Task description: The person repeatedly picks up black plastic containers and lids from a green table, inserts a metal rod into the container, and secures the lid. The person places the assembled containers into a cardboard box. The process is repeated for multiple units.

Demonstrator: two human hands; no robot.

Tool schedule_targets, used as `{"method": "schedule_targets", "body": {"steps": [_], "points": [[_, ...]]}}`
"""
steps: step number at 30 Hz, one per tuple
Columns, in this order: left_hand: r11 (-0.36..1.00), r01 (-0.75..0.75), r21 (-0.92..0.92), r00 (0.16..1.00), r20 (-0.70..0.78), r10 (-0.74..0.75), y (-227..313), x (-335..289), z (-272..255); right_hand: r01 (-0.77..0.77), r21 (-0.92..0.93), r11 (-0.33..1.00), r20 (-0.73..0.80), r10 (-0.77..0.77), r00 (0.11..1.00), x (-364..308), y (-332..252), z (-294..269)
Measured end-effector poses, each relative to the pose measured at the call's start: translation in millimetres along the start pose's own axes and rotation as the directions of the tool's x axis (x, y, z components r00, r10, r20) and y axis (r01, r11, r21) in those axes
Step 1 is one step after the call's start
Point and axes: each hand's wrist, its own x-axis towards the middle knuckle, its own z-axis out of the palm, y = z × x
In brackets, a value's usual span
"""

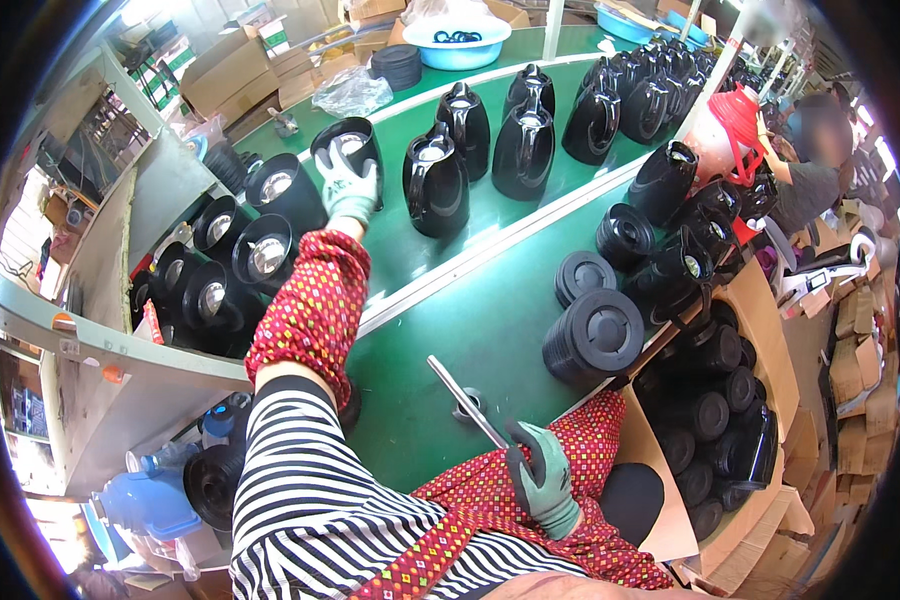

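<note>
My left hand (pixel 348 187), in a pale green-grey glove, reaches out to a black jug body (pixel 368 140) lying with its silvery opening toward me. Its fingers are spread over that opening and touch it. Close to my lap, my right hand (pixel 545 480), gloved in green with dark fingertips, is closed round a straight metal rod (pixel 450 383). The rod slants up and left over the green table. Just beside it lies a small dark ring-shaped part (pixel 469 404). More black jug bodies (pixel 286 190) with shiny liners are grouped left of my left hand.
Black handled jugs (pixel 436 185) stand in rows beyond a pale rail (pixel 510 231). Stacked black lids (pixel 595 335) are at right, above a cardboard box (pixel 672 478) of black parts. A blue basin (pixel 457 45) sits at the back. Another person (pixel 815 190) is at far right.
</note>
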Motion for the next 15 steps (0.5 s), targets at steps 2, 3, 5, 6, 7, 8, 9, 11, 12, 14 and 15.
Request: {"method": "schedule_targets", "body": {"steps": [2,3,5,6,7,8,9,11,12,14,15], "points": [[0.987,0.014,0.157,0.975,0.218,-0.049,-17,29,-8,0.014,-0.016,1.000,0.029,-0.013,1.000,3,1,2],[0.974,-0.026,0.225,0.956,0.289,-0.041,-29,37,-10,0.017,-0.010,1.000,0.028,-0.017,0.999,4,1,4],[0.958,-0.064,0.281,0.943,0.331,-0.034,-42,48,-11,0.019,-0.003,1.000,0.024,-0.018,1.000,5,-1,6],[0.958,-0.064,0.279,0.955,0.294,-0.022,-50,46,-13,0.025,0.010,1.000,0.019,-0.025,1.000,7,-2,7],[0.949,-0.096,0.300,0.959,0.284,0.007,-47,39,-16,0.019,0.006,1.000,0.024,-0.020,1.000,6,-2,6],[0.950,-0.094,0.297,0.960,0.278,0.008,-43,28,-18,0.016,0.005,1.000,0.030,-0.016,0.999,6,-3,5],[0.952,-0.092,0.291,0.963,0.271,0.011,-33,13,-30,0.014,0.002,1.000,0.034,-0.014,0.999,6,-3,4],[0.961,-0.163,0.222,0.967,0.230,0.111,-30,-13,-54,-0.016,0.060,0.998,0.050,0.013,0.999,4,0,5],[0.962,-0.204,0.181,0.962,0.219,0.163,-26,-30,-76,-0.046,0.119,0.992,0.066,0.038,0.997,4,1,5],[0.934,-0.356,0.010,0.924,0.155,0.350,-16,-65,-123,-0.029,0.164,0.986,0.055,0.020,0.998,8,-3,4],[0.897,-0.438,-0.067,0.879,0.177,0.443,-9,-81,-150,0.035,0.147,0.988,0.076,-0.046,0.996,18,-3,3]]}}
